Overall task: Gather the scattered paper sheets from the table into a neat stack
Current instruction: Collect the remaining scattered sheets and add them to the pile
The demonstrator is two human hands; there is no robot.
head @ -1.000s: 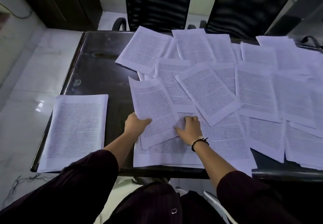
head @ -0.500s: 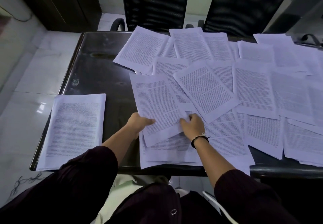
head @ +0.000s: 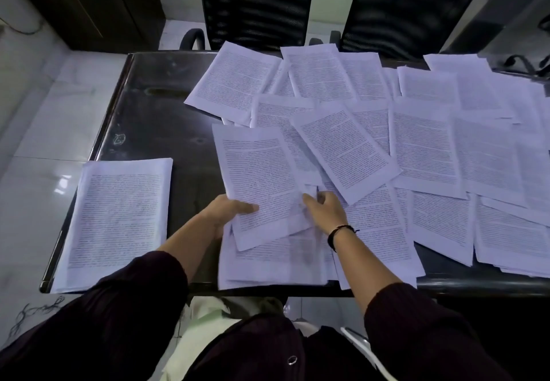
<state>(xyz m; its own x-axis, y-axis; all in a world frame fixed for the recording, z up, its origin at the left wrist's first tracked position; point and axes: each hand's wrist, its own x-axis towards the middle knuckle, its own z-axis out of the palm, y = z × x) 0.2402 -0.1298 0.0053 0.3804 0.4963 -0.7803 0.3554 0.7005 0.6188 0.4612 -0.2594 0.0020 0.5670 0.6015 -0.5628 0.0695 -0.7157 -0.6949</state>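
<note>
Lying at the left end of the dark table (head: 154, 118), a neat stack of paper (head: 119, 220) stays well apart from both hands. Next, the left hand (head: 226, 211) grasps the left edge of a printed sheet (head: 262, 184), thumb on top. The right hand (head: 326, 211) pinches the same sheet at its right lower edge, fingers curled. Further right, the scattered sheets (head: 446, 148) overlap each other across the table.

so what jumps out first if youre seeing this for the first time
A sprawl of overlapping printed sheets covers the dark table's middle and right. Near the front edge, the left hand grips one sheet while the right hand touches it. A neat stack sits front left.
</note>
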